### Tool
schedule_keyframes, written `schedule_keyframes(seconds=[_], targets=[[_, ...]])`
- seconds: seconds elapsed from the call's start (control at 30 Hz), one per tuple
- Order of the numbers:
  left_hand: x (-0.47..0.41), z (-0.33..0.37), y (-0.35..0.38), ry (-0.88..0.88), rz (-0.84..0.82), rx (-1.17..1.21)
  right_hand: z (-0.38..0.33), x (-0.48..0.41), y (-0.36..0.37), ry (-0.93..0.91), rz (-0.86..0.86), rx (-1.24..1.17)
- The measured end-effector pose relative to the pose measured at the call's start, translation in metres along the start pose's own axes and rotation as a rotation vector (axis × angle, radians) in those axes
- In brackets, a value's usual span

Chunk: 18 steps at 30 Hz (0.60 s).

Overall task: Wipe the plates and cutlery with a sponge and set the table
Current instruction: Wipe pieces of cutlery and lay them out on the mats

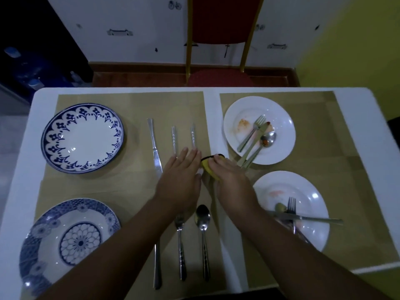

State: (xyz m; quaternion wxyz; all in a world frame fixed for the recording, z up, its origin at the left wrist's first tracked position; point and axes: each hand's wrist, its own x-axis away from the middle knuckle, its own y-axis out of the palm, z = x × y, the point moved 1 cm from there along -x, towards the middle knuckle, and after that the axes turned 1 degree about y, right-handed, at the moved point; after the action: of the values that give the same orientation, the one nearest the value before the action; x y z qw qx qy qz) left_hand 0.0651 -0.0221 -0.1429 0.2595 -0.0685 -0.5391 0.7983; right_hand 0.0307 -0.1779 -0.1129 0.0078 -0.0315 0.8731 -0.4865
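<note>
Furthest left, two blue-patterned plates sit on tan mats on the white surface [212, 105] — the far blue plate [82, 137] with a flower border, the near blue plate [80, 242] with a round rosette in its middle. Just right of them lie the far knife [154, 146] and, below it, the near knife [157, 267], both pointing along the mat. Next come two patterned handles [173, 139] side by side; their heads are hidden under the left hand [179, 176], which lies flat over them, fingers straight and close together. Below that hand the near fork [180, 245] and near spoon [202, 230] lie parallel, close but apart.

Right beside the left hand's fingers is the sponge [208, 168] — yellow with a dark upper face — on the strip between the mats. The right hand [231, 180] covers it, fingers curled over its top and holding it.

Further right, the far white plate [279, 118] shows orange smears and carries stained cutlery [268, 138]. The near white plate [311, 198], faintly smeared, holds crossed cutlery [313, 219]. A red chair [218, 79] stands beyond the surface.
</note>
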Motion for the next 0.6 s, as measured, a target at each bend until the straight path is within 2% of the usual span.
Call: schedule_keyframes(seconds=[0.27, 0.37, 0.5, 0.6], targets=[[0.029, 0.062, 0.009, 0.018, 0.090, 0.007, 0.031, 0.041, -0.035, -0.030, -0.048, 0.025], [0.036, 0.099, 0.020, -0.003, 0.087, 0.019, 0.053, 0.058, -0.057, -0.107, -0.071, -0.020], [0.045, 0.154, 0.043, -0.075, 0.107, -0.008, 0.098, 0.084, -0.074, -0.264, -0.049, -0.025], [0.053, 0.195, 0.068, -0.202, 0.118, 0.103, 0.136, 0.099, -0.089, -0.308, -0.099, -0.068]])
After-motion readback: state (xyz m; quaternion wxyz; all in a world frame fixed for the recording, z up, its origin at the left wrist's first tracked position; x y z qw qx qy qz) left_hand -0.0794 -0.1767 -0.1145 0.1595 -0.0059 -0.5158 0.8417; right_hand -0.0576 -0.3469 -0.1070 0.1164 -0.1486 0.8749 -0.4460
